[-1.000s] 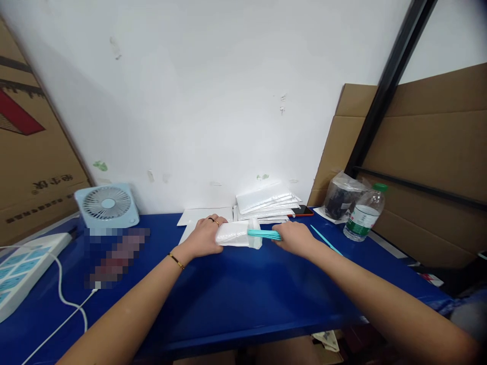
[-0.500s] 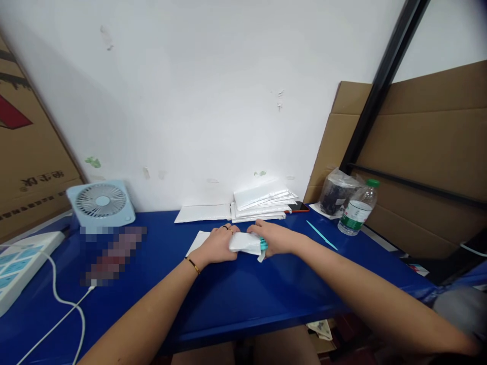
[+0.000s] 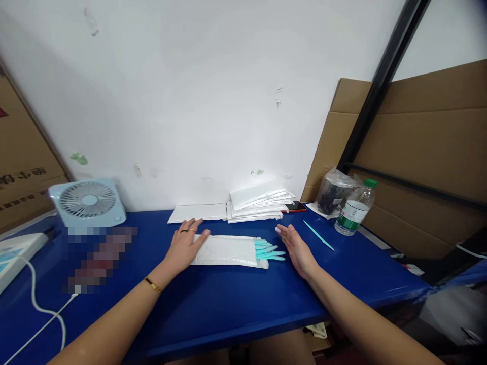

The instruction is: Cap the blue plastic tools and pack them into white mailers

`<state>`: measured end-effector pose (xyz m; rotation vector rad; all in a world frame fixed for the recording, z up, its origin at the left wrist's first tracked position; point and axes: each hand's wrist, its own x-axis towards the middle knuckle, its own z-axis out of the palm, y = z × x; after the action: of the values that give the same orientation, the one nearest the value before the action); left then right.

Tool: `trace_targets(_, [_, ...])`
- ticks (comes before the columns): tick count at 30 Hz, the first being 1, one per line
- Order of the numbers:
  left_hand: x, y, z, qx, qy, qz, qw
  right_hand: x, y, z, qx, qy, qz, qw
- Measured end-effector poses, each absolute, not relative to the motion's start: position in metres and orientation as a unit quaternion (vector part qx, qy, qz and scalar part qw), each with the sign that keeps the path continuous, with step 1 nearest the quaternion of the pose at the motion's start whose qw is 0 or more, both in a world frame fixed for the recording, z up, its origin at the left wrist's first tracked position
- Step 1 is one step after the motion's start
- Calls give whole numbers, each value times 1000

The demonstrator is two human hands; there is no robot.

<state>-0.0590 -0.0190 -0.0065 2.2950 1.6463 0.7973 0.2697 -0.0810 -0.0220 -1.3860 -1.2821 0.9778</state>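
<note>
A white padded mailer pouch [image 3: 228, 251] lies flat on the blue table in front of me. Out of its right end stick several thin turquoise plastic sticks [image 3: 269, 250], their tips fanned a little apart. My left hand [image 3: 185, 244] rests with spread fingers on the pouch's left end. To the right of the stick tips, and apart from them, my right hand [image 3: 299, 251] is held edge-down, fingers stretched out and nothing in them. One loose turquoise stick [image 3: 318, 235] of similar colour lies on the table beyond my right hand.
Against the wall stand a stack of white pouches [image 3: 258, 203] and a single flat one [image 3: 198, 212], with a phone [image 3: 296, 207] beside them. A water bottle [image 3: 355, 208] and a bagged dark cup [image 3: 330, 195] are at right. Leftward are a fan [image 3: 89, 200] and a power strip [image 3: 23, 258].
Both hands have let go of the pouch's middle and right end and moved apart. The pouch now lies flat, with the stick tips showing. My view has shifted slightly.
</note>
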Motion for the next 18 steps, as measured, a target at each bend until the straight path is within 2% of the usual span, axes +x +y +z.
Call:
trace_targets(3, [-71, -16, -16, 696, 601, 314, 236, 252, -77, -25, -579, -485, 416, 507])
trace_targets(5, [-68, -17, -20, 680, 596, 323, 280, 237, -73, -24, -573, -494, 427, 496])
trace_targets(9, [-61, -18, -22, 693, 581, 316, 287, 222, -69, -22, -547, -501, 456, 491])
trace_targets(12, [-66, -14, -23, 697, 585, 311, 276, 236, -73, -20, -575, -496, 411, 505])
trace_targets(14, [-71, -13, -21, 722, 583, 287, 238, 252, -81, -17, -599, -560, 346, 456])
trace_targets(18, [-75, -21, -14, 811, 539, 166, 157, 275, -99, -13, -606, -700, 227, 300])
